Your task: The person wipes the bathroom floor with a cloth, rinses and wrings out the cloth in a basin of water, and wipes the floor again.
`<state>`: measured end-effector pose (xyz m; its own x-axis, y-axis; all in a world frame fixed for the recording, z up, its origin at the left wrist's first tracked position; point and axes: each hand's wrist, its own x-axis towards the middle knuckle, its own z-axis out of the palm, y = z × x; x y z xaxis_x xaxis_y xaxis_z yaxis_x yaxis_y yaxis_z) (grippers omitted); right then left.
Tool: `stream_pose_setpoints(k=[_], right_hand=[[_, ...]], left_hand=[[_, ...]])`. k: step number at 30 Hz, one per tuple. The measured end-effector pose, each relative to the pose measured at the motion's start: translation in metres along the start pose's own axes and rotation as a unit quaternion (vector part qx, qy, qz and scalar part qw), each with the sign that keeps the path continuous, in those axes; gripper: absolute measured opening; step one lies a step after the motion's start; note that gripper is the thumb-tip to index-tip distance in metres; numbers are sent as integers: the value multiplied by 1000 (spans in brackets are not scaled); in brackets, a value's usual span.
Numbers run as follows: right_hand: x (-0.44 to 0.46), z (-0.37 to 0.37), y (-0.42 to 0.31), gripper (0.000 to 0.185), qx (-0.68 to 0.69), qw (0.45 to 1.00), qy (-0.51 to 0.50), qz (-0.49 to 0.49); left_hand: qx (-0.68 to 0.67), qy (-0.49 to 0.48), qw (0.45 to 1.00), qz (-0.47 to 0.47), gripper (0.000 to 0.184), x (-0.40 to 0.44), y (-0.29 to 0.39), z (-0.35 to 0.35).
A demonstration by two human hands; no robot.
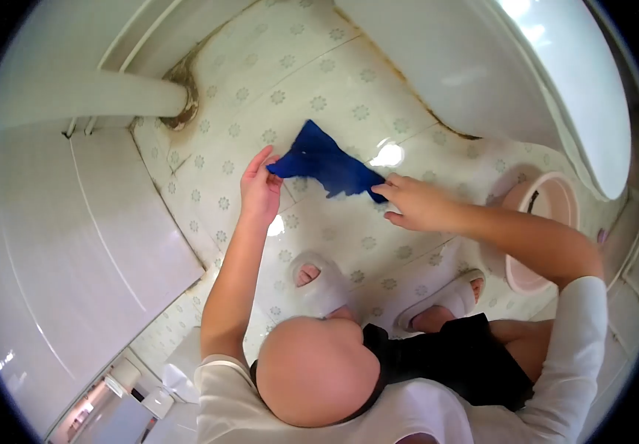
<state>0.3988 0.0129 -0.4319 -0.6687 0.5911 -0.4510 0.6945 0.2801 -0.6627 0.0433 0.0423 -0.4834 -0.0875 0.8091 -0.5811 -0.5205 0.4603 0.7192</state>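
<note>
A dark blue cloth is stretched out between my two hands, over the patterned tile floor. My left hand pinches its left corner between thumb and fingers. At the opposite end, my right hand grips the right corner, fingers closed on the edge. The cloth's far corner points away from me, and its near edge is uneven. Whether the cloth touches the floor or hangs just above it, I cannot tell.
A pink basin stands on the right beside my right forearm. The white toilet or tub side rises at the upper right. A white pipe meets the floor at the upper left. My slippered feet are below the cloth.
</note>
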Motion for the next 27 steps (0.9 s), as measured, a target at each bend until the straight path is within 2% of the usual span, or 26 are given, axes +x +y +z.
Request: stream_pose_setpoints(k=[3, 6, 7, 9, 10, 12, 14, 16, 18, 19, 22, 26, 27], right_hand=[[30, 49, 4, 61, -15, 999, 25, 12], [32, 45, -5, 63, -90, 995, -15, -31], [32, 41, -6, 64, -105, 994, -16, -31], [32, 30, -6, 66, -136, 990, -15, -28], [38, 26, -7, 66, -135, 991, -17, -18], [57, 21, -11, 66, -133, 991, -22, 0], [84, 40, -5, 67, -143, 984, 97, -36], [115, 59, -5, 70, -151, 971, 180, -45], [140, 69, -12, 74, -162, 959, 231, -13], [149, 74, -15, 70, -133, 958, 252, 23], [164, 81, -23, 54, -106, 955, 264, 88], [161, 86, -31, 40, -80, 952, 296, 4], [162, 91, -32, 39, -79, 953, 293, -20]], left_hand=[[-23, 69, 997, 10, 41, 3, -3, -43], [60, 143, 986, 58, 32, 4, -8, -85], [155, 183, 969, 59, 31, 1, -7, -90], [339, 251, 905, 60, 29, -5, -8, -92], [433, 234, 855, 164, 28, -3, -14, -93], [590, 186, 701, 355, 28, -2, -33, -90], [516, 91, 789, 319, 27, 3, -49, -59], [554, 33, 764, 327, 30, 11, -61, -34], [613, 86, 702, 352, 34, 24, -65, -11], [640, 111, 668, 363, 36, 32, -63, -7], [717, 140, 636, 249, 36, 57, -47, -3], [742, 52, 631, 220, 38, 71, -31, -18], [700, 58, 656, 276, 38, 77, -36, -27]])
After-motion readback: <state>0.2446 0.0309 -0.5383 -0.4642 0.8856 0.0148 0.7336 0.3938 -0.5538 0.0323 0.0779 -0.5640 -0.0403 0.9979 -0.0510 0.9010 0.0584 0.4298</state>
